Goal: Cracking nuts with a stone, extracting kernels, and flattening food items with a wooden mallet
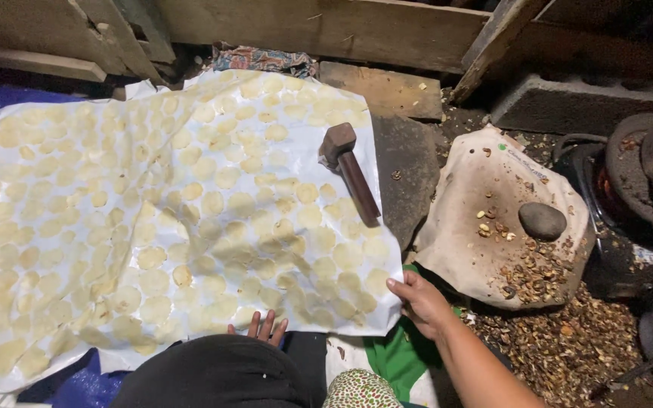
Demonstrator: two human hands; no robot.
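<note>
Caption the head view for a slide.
Both hands, right hand and left hand, grip a white sheet covered with flattened pale discs.

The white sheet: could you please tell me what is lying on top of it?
The white sheet carries many flattened pale discs and a brown wooden mallet. The right hand grips its corner. What lies beneath is covered.

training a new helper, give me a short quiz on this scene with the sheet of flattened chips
1. True or false: the wooden mallet lies on the white sheet.
2. Which hand grips the sheet's near corner? A left hand B right hand
3. What sits on the pale slab among the nut shells?

Key: 1 true. 2 B. 3 a rounded grey stone.
</note>
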